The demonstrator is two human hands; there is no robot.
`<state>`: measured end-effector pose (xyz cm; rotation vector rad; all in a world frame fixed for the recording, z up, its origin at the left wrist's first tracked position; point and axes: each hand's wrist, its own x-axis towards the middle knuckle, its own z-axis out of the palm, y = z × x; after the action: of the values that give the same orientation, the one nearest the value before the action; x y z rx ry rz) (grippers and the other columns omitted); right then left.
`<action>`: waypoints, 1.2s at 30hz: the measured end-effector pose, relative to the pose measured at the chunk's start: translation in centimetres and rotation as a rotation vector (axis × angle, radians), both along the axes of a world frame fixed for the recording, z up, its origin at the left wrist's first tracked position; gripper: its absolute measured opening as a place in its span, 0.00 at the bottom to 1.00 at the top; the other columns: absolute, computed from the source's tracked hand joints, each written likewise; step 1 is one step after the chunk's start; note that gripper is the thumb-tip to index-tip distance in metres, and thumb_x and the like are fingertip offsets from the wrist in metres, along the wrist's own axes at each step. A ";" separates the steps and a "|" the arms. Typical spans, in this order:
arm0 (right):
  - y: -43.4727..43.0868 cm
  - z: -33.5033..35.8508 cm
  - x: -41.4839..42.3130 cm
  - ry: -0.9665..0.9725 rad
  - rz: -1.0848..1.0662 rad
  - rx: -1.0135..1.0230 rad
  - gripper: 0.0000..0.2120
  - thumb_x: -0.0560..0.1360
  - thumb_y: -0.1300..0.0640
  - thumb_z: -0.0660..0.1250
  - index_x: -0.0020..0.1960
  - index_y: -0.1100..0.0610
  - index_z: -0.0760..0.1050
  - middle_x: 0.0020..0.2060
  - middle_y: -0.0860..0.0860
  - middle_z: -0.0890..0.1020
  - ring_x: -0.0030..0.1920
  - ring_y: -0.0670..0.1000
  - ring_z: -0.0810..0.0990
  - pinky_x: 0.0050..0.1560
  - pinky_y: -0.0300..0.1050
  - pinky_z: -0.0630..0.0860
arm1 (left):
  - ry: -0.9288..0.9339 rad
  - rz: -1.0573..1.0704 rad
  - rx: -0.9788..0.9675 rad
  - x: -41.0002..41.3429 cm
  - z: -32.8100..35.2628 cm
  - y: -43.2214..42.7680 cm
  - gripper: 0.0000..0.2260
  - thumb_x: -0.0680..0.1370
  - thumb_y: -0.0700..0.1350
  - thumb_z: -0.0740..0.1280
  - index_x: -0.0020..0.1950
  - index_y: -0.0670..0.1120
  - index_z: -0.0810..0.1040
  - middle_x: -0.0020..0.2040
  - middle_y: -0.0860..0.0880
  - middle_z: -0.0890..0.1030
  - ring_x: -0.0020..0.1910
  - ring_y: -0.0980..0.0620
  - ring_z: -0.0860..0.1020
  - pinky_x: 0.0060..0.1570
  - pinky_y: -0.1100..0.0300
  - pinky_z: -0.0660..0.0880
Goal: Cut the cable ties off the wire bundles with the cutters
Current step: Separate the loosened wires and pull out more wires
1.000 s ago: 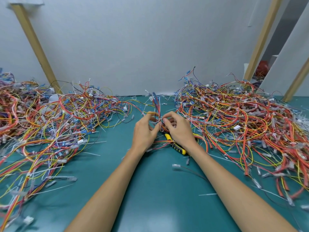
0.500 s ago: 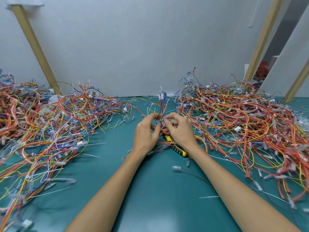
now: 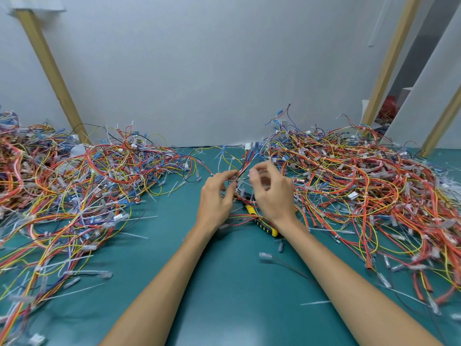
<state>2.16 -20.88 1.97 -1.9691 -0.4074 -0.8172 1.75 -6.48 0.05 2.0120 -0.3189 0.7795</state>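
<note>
A small wire bundle (image 3: 245, 163) of red, blue and yellow strands rises between my hands at the table's middle. My left hand (image 3: 216, 199) pinches it near its tie with thumb and fingertips. My right hand (image 3: 273, 193) hovers just right of it with curled fingers; whether they touch the wires is blurred. The yellow-and-black cutters (image 3: 263, 222) lie on the green table (image 3: 224, 283) under my right wrist, held by neither hand.
A big heap of loose wires (image 3: 74, 191) covers the left side, and another heap (image 3: 361, 186) covers the right. Cut white ties and a stray black lead (image 3: 282, 260) lie on the mat. Wooden posts lean against the white wall behind.
Both hands rose slightly with the bundle. My right hand has drawn a little away to the right, and its fingers have loosened from the wires.
</note>
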 end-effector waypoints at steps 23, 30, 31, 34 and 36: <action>-0.3 -2.0 0.6 0.180 -0.013 -0.282 0.07 0.79 0.49 0.64 0.51 0.49 0.80 0.42 0.48 0.82 0.46 0.48 0.77 0.46 0.49 0.75 | 0.142 -0.030 -0.162 -0.1 0.1 0.4 0.12 0.73 0.40 0.74 0.56 0.44 0.84 0.43 0.52 0.84 0.32 0.53 0.80 0.37 0.66 0.76; -0.2 -1.8 0.3 0.183 0.013 -0.266 0.05 0.79 0.49 0.65 0.50 0.48 0.79 0.38 0.44 0.84 0.42 0.46 0.82 0.43 0.50 0.79 | 0.220 -0.062 -0.233 0.0 0.1 0.6 0.10 0.72 0.43 0.76 0.52 0.45 0.84 0.45 0.52 0.85 0.36 0.53 0.83 0.41 0.58 0.80; -0.2 -1.8 0.3 0.181 0.011 -0.262 0.05 0.79 0.49 0.65 0.50 0.47 0.79 0.37 0.43 0.83 0.41 0.45 0.82 0.42 0.50 0.79 | 0.224 -0.069 -0.235 0.0 0.1 0.6 0.09 0.72 0.43 0.76 0.52 0.46 0.84 0.44 0.53 0.85 0.36 0.54 0.83 0.40 0.59 0.80; -0.1 -1.7 0.3 0.181 0.004 -0.266 0.04 0.79 0.49 0.65 0.48 0.46 0.78 0.35 0.42 0.83 0.38 0.44 0.81 0.40 0.49 0.79 | 0.230 -0.076 -0.244 0.0 0.1 0.7 0.08 0.73 0.44 0.75 0.51 0.48 0.84 0.40 0.56 0.84 0.31 0.55 0.79 0.36 0.60 0.77; -0.2 -1.7 0.4 0.189 0.005 -0.270 0.04 0.79 0.48 0.64 0.48 0.46 0.77 0.34 0.42 0.83 0.38 0.44 0.81 0.40 0.49 0.79 | 0.231 -0.088 -0.257 0.0 0.1 0.6 0.07 0.73 0.44 0.75 0.50 0.48 0.84 0.39 0.55 0.84 0.29 0.56 0.76 0.33 0.61 0.75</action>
<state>2.54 -21.04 0.23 -2.2714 -0.4278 -0.5887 1.73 -5.83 0.12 1.8096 -0.1624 0.4999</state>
